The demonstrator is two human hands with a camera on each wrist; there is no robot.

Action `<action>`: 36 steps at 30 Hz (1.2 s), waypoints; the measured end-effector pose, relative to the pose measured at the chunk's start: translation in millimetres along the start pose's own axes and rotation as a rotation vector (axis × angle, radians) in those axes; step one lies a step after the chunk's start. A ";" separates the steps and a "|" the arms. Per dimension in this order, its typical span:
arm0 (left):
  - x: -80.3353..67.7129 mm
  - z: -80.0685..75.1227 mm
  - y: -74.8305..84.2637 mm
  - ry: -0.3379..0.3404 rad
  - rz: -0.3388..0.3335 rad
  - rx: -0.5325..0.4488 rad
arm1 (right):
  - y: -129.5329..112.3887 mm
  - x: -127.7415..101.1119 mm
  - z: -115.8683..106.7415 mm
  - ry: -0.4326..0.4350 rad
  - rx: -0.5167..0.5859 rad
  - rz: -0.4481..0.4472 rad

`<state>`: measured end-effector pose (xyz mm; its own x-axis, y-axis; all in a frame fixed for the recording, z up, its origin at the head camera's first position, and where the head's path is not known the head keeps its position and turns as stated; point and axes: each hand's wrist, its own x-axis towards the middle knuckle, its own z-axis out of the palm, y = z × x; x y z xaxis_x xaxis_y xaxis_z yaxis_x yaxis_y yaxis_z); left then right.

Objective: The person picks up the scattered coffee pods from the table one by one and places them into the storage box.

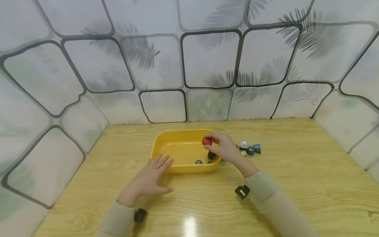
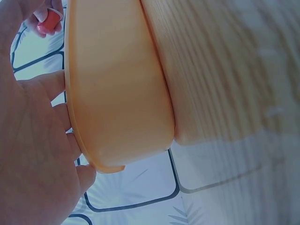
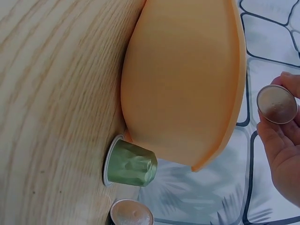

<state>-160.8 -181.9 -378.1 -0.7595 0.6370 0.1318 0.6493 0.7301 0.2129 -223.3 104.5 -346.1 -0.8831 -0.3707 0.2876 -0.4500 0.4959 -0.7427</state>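
My right hand (image 1: 225, 146) pinches a red coffee capsule (image 1: 207, 141) between thumb and fingers, above the right side of a yellow tray (image 1: 183, 169). In the right wrist view, the round foil lid of that coffee capsule (image 3: 277, 104) faces the camera. Fingers spread, my left hand (image 1: 148, 182) lies at the tray's near left corner, fingertips right at its rim. Inside the tray, at the right end, are a black capsule (image 1: 211, 155) and a small dark capsule (image 1: 198, 162).
Several capsules cluster right of the tray, among them a blue capsule (image 1: 257, 148) and a dark grey capsule (image 1: 250, 151). A green capsule (image 3: 131, 163) stands against the tray's side. A patterned wall (image 1: 207, 105) rises behind the wooden table (image 1: 296, 164).
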 end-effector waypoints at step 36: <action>0.2 -0.9 1.6 -0.016 -0.020 -0.011 | -0.5 -6.3 -5.9 0.005 0.008 0.018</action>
<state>-160.0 -180.8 -376.9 -0.7714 0.6265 0.1120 0.6337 0.7400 0.2255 -218.3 111.2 -344.0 -0.8918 -0.3579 0.2768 -0.4328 0.4964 -0.7525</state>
